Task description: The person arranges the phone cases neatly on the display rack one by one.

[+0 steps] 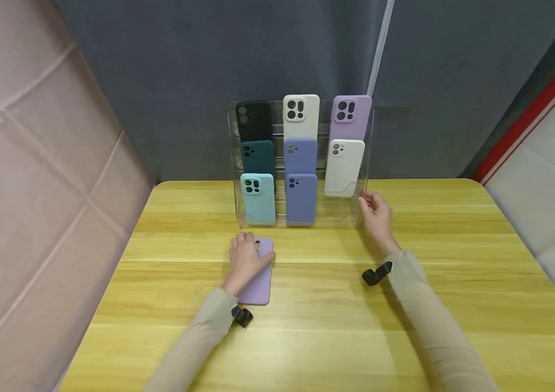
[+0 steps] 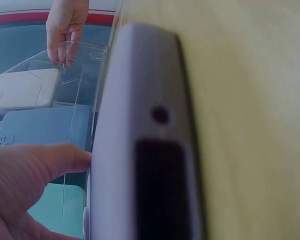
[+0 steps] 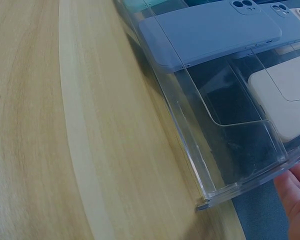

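Note:
A light purple phone case (image 1: pixel 259 286) lies on the table in front of the display rack. My left hand (image 1: pixel 246 260) holds its upper part, thumb across the right edge and fingers near the top left. Close up in the left wrist view, the case's (image 2: pixel 112 125) end edge faces the camera, with a small hole and a dark slot. My right hand (image 1: pixel 377 219) grips the lower right side wall of the clear stepped rack (image 1: pixel 333 213). Only part of that hand (image 3: pixel 295 195) shows in the right wrist view, at the rack's edge.
Three tiers of cases stand in the rack: black (image 1: pixel 257 126), white (image 1: pixel 302 128) and purple (image 1: pixel 351 126) on top; dark teal (image 1: pixel 258 155), blue (image 1: pixel 301 156) and white (image 1: pixel 344 169) midway; mint (image 1: pixel 260 209) and blue (image 1: pixel 301 209) at the bottom. A grey curtain (image 1: pixel 184 109) hangs behind.

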`<state>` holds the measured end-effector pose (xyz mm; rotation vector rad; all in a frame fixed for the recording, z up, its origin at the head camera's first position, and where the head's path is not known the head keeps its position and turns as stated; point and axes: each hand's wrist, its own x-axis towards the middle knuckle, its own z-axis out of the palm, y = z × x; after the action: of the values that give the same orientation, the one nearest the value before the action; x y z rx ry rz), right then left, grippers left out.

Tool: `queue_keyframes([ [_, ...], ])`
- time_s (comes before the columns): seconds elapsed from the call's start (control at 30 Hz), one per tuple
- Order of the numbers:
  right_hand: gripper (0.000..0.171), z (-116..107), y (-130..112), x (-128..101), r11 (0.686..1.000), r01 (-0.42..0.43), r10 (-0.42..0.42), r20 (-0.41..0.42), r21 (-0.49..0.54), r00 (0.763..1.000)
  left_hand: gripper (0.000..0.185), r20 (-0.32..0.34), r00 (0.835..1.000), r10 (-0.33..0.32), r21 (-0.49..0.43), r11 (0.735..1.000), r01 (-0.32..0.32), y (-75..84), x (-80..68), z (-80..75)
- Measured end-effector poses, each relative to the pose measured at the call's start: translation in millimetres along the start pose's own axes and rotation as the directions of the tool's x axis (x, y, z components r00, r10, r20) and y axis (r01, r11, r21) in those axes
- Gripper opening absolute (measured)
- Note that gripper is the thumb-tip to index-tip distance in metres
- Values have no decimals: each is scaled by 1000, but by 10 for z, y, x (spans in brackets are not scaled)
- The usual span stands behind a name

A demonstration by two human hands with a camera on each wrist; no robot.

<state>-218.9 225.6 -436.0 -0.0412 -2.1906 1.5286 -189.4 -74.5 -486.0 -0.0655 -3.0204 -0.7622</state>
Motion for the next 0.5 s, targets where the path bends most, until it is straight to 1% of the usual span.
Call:
queue_keyframes([
  [0.13,26,1,1,2,1000,-12,12,4,-3,1000,69,-8,1000,10,53,999,-10,22,20,3],
  [0.23,26,-2,-1,-1,1000,-18,18,3,-2,1000,65,-13,1000,16,70,997,-15,34,36,7],
  [0.4,26,-6,1,1,1000,-15,15,2,-8,1000,62,-1,1000,14,47,999,-14,44,47,15],
  [0.5,26,9,185,51,1000,-10,9,-2,-7,1000,63,6,1000,15,20,1000,-15,49,35,11],
])
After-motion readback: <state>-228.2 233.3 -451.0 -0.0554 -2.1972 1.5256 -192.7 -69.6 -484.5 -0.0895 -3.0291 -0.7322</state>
